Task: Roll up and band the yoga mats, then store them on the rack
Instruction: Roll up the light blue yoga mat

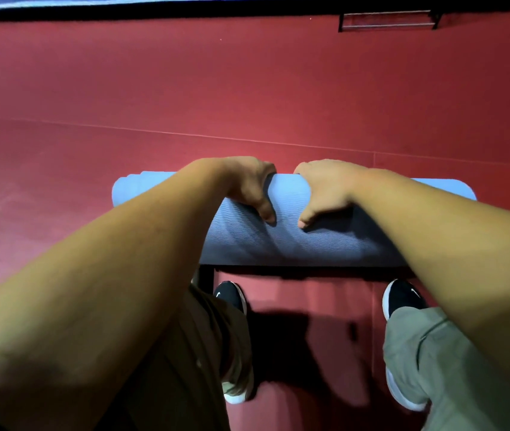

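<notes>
Two hands, the left hand and right hand side by side, clasp a rolled blue yoga mat at frame centre, thumbs pressing in, probably to stop the roll loosening.

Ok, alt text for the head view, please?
Seen from above, the left hand and right hand grip a rolled blue yoga mat near its middle. Below, black shoes stand on a red floor; a black metal rack shows at top right.
</notes>
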